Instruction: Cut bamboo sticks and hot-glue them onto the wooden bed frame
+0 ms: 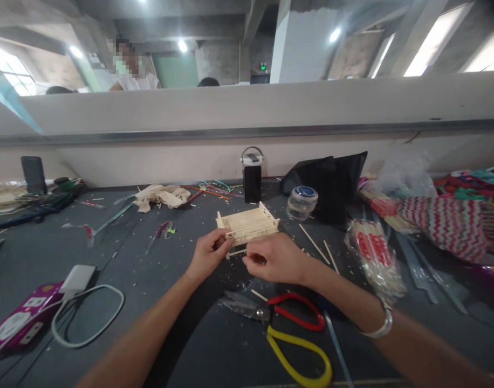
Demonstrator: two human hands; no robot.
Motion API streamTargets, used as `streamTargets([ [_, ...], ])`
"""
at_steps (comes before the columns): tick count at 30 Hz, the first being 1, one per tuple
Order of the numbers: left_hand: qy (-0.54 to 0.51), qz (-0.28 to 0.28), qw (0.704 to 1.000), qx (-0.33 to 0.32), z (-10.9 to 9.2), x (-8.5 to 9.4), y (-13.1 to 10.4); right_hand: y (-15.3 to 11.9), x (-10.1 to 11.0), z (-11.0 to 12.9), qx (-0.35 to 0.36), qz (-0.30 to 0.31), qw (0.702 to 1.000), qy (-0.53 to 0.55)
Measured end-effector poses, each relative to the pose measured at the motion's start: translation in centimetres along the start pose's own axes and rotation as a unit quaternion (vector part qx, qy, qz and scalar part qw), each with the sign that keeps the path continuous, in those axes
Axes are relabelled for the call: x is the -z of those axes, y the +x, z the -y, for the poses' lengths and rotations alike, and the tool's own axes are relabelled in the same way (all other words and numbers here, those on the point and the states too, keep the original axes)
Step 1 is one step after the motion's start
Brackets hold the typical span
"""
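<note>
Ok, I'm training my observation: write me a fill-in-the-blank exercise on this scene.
The hand at the left end of the stick structure is the person's ____ one.
The scissors have one red handle and one ____ handle.
The bracelet circles the ____ wrist.
The jar has a ____ lid.

Missing words: left; yellow; right; blue.

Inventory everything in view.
stick model: 1, pale, centre
scissors: 1, red/yellow, front
jar: 1, clear, back
phones: 2, black, back
cloth: 1, beige, back left
bag-like item: 1, black, back right
loose sticks: several, pale, right
stick packet: 1, clear/red, right
knitwork: several, multicoloured, right
power strip: 1, purple/white, left
charger: 1, white, left
table: 1, dark, beneath
person: 1+, white top, background
left grip: 1, bare, on model
right grip: 1, bare, beside model
</note>
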State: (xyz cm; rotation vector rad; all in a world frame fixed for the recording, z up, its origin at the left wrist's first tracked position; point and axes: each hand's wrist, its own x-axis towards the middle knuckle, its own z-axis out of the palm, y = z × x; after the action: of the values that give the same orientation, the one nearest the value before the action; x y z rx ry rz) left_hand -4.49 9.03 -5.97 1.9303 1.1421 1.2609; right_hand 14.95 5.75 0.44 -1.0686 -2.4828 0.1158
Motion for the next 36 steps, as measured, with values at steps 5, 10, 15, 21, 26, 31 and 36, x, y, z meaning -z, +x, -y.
streamTargets([
  [5,0.016,-0.011,1.0,-0.007,-0.4,-0.1,0.1,0.4,-2.0,-0.4,-0.045,-0.079,0.996,-0.016],
  [10,0.015,-0.01,1.0,-0.007,-0.3,0.0,0.0,1.5,-3.6,0.0,-0.138,-0.149,0.978,-0.044],
  [15,0.002,0.007,1.0,-0.012,-0.2,0.2,0.0,1.7,-4.3,0.8,-0.15,-0.146,0.975,-0.077],
  [21,-0.003,0.028,1.0,-0.014,-0.4,0.6,0.0,2.4,-4.5,1.5,-0.156,-0.163,0.97,-0.094],
  [26,0.027,0.037,0.999,-0.023,-0.9,1.1,0.0,1.4,-3.9,0.9,-0.191,-0.166,0.967,-0.034],
  [31,0.032,0.036,0.999,-0.022,-1.3,1.6,0.1,-0.4,-3.3,0.2,-0.209,-0.107,0.972,0.02],
  [36,0.048,0.041,0.998,-0.026,-1.2,2.2,0.2,-0.5,-3.4,-0.5,-0.19,-0.071,0.979,0.035],
])
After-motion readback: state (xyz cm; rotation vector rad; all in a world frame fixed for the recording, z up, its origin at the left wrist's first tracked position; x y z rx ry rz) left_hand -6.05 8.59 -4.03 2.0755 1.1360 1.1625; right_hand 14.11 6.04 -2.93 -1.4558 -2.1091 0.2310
